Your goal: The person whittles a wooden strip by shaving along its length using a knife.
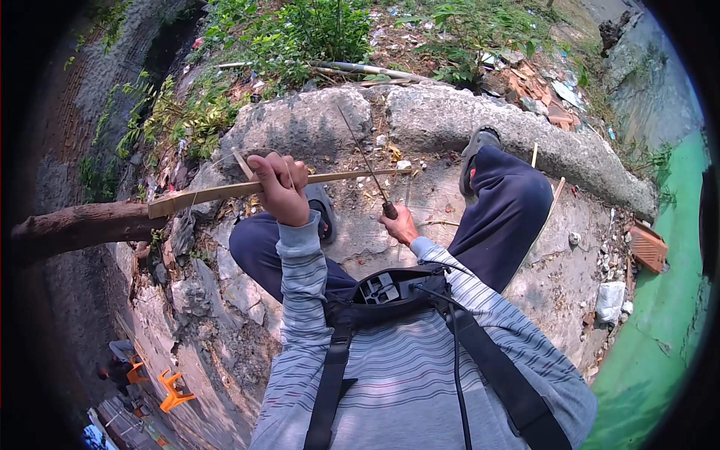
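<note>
My left hand (pixel 282 180) is closed round a long, flat, pale bamboo strip (pixel 206 194). It lies crosswise in front of me, its wide end to the left and its narrow end to the right. A short pale piece (pixel 241 163) sticks up beside that hand; whether it belongs to the strip is unclear. My right hand (pixel 403 226) grips the dark handle of a knife (pixel 363 154). The long thin blade points up and away to the left, crossing the strip's right part in the picture. Whether it touches the strip, I cannot tell.
A thick log (pixel 90 229) lies at the left. Beyond my feet runs a broken concrete kerb (pixel 450 116), with plants (pixel 322 37) and litter behind it. Thin sticks (pixel 551 206) lie beside my right leg. An orange brick (pixel 647 247) and green water (pixel 660 322) are at the right.
</note>
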A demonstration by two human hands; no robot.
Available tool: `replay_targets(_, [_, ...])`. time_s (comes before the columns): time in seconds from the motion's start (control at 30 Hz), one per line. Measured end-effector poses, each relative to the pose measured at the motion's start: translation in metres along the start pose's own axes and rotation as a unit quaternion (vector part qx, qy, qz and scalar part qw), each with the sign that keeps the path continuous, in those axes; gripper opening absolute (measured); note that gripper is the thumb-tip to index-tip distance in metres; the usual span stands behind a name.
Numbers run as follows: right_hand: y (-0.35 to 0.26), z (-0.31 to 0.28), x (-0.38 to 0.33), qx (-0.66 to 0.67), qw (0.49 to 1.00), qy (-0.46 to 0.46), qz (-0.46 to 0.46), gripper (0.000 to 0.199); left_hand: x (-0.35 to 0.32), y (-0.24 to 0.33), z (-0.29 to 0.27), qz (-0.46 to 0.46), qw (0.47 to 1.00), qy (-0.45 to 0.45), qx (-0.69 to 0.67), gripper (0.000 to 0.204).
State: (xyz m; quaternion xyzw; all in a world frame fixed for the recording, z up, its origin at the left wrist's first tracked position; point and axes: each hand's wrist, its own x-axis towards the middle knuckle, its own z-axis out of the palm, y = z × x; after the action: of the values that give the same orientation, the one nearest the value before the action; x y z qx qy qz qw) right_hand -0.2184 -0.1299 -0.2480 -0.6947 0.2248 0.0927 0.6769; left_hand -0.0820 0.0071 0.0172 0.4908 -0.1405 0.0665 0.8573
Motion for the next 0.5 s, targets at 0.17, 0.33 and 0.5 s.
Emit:
replay_targets(0.17, [-0.002, 0.002, 0.001, -0.003, 1.000, -0.015, -0.004, 0.029, 0.005, 0.000, -0.009, -0.018, 0.999, -0.026, -0.025, 0.057])
replay_targets(0.33, [-0.014, 0.002, 0.001, -0.016, 0.997, 0.004, -0.073, 0.028, 0.003, -0.003, -0.009, -0.005, 0.998, -0.055, -0.031, 0.056])
replay_targets(0.5, [-0.002, -0.001, 0.002, -0.022, 0.999, 0.022, -0.035, 0.028, 0.000, -0.005, -0.008, 0.007, 0.999, -0.033, -0.038, 0.054])
